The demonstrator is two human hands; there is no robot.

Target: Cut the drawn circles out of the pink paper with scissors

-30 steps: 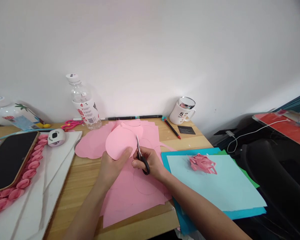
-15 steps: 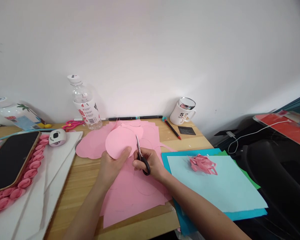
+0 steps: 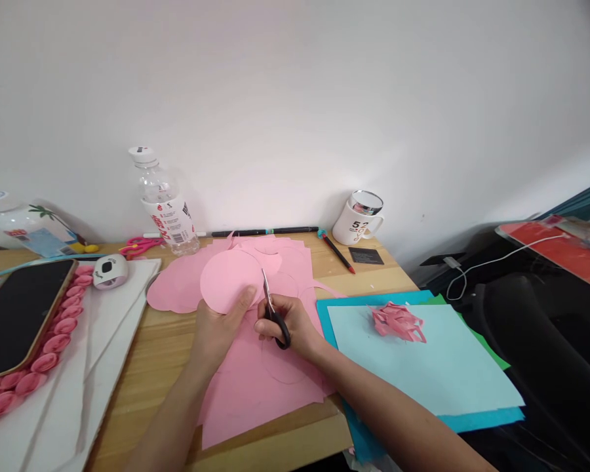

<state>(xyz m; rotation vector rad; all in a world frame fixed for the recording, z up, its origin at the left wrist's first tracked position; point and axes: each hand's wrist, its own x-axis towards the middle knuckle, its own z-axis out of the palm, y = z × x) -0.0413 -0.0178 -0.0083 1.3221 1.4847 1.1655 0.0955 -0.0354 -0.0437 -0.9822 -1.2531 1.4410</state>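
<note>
My left hand pinches a round pink paper disc and holds it up over a stack of pink paper sheets on the wooden desk. My right hand grips black-handled scissors, with the blades pointing up along the disc's right edge. More pink cut-outs lie behind the disc.
A clear water bottle, pink scissors, a black pen, a red-tipped pen and a white mug stand along the wall. Left lie a phone ringed by pink paper rolls, white boards and a white punch. Right, a crumpled pink scrap rests on blue sheets.
The pink disc and my left hand have shifted slightly left, and the scissors have moved left with them along the disc's edge.
</note>
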